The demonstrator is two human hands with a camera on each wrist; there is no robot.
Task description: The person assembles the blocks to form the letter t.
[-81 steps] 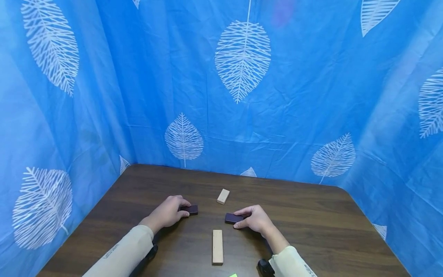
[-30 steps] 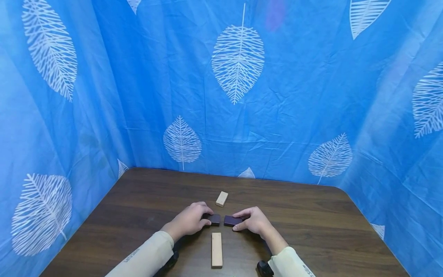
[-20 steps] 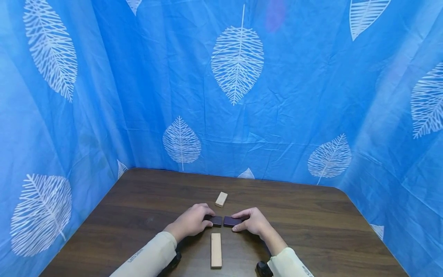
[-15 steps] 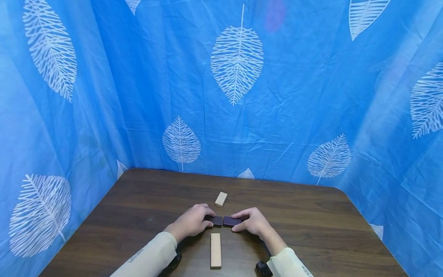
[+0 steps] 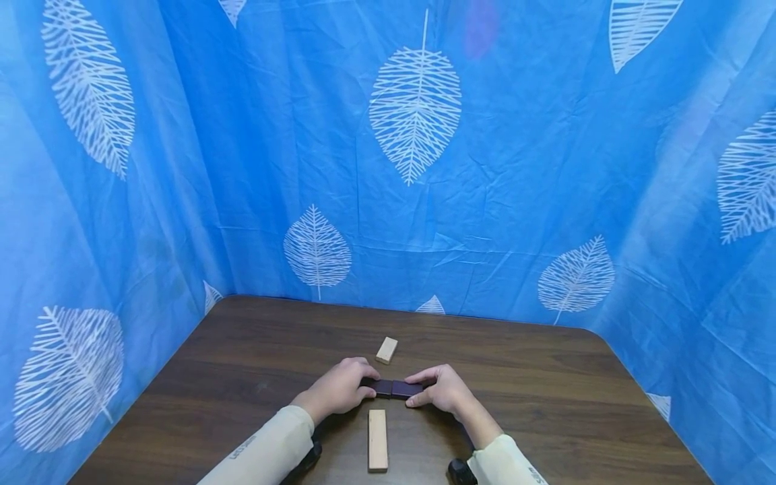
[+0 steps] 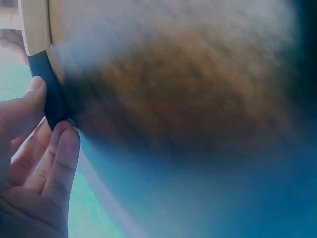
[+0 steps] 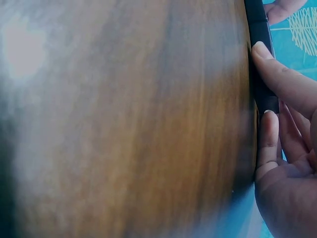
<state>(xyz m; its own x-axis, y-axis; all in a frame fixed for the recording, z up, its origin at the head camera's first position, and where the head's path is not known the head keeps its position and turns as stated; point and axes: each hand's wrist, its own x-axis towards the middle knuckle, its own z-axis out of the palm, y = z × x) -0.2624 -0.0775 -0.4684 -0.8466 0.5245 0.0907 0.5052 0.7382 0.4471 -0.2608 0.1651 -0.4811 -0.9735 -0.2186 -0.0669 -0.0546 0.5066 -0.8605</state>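
Two dark purple-brown blocks lie flat on the table, end to end and seemingly touching. The left dark block (image 5: 382, 388) is pinched by my left hand (image 5: 341, 386), thumb on the near side and fingers behind. Its outer end is hidden under that hand. My right hand (image 5: 445, 389) grips the right dark block (image 5: 406, 389) the same way, as the right wrist view also shows. A long pale wooden block (image 5: 378, 440) lies lengthwise just in front of the pair. Beyond the pair rests a shorter-looking pale block (image 5: 386, 350), slightly turned.
The brown wood-grain table (image 5: 545, 391) has rounded far corners. A blue curtain (image 5: 388, 202) with white leaf prints hangs behind it and along both sides. Dark wrist devices (image 5: 462, 470) sit below both sleeves.
My left hand has slid its dark block rightward until it meets the other one. The right hand has stayed nearly still. A green item at the bottom edge has left the view.
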